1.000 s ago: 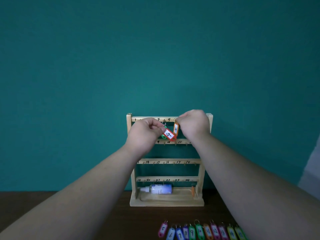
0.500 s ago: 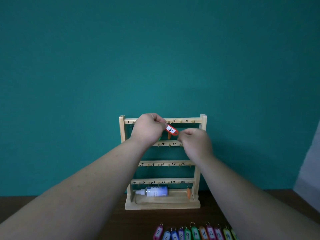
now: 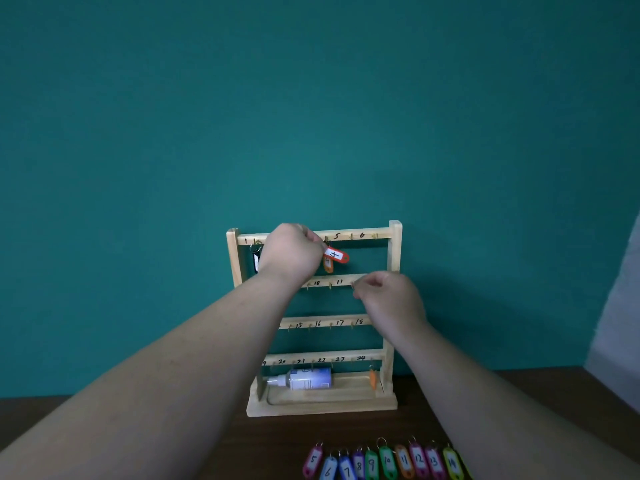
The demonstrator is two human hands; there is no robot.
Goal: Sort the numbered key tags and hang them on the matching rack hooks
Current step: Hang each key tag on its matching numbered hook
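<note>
Hidden: the left hand covers the top rail between 1 and 5 on the wooden key rack. Both forearms mask parts of the lower rails. The frame's lower edge clips the row of tags on the table.
Left hand: fingers curled, pinching the ring end of the red tag marked 4. The tag is tilted just below the top rail, in front of the upper orange tag hanging there. Whether its ring sits on a hook cannot be told.
Right hand: at the second rail's right end, thumb and forefinger tips close together. Whether they pinch anything cannot be told.
Rack count: four rails, one black tag under 1, one lower orange tag at the bottom rail's right end, and one bottle lying in the base tray.
Table count: ten readable tags, 5 to 14.
</note>
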